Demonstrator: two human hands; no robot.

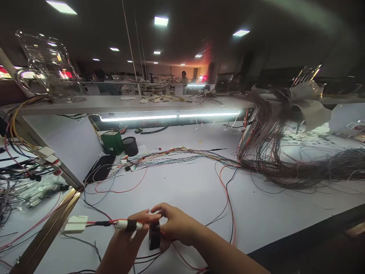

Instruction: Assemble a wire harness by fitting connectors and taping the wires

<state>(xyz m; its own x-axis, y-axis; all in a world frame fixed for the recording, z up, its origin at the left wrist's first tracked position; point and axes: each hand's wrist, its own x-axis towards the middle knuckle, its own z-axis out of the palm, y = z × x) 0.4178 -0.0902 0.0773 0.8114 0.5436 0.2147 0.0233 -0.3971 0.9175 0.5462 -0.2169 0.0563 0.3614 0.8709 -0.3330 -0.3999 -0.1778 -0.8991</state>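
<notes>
Both forearms are bare from the bottom edge of the view up to the wrists; no sleeve or cuff shows on either. The left hand (129,232) wears no glove, ring or watch that can be seen. The right hand (173,224) is likewise ungloved, its wrist plain, with no band or strap. The fingernails look short and unpainted.

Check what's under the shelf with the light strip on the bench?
Under the shelf the light strip glows; below it on the white bench sit a green box, a black mesh cup and coloured wires. The back recess is too dark to read.
</notes>
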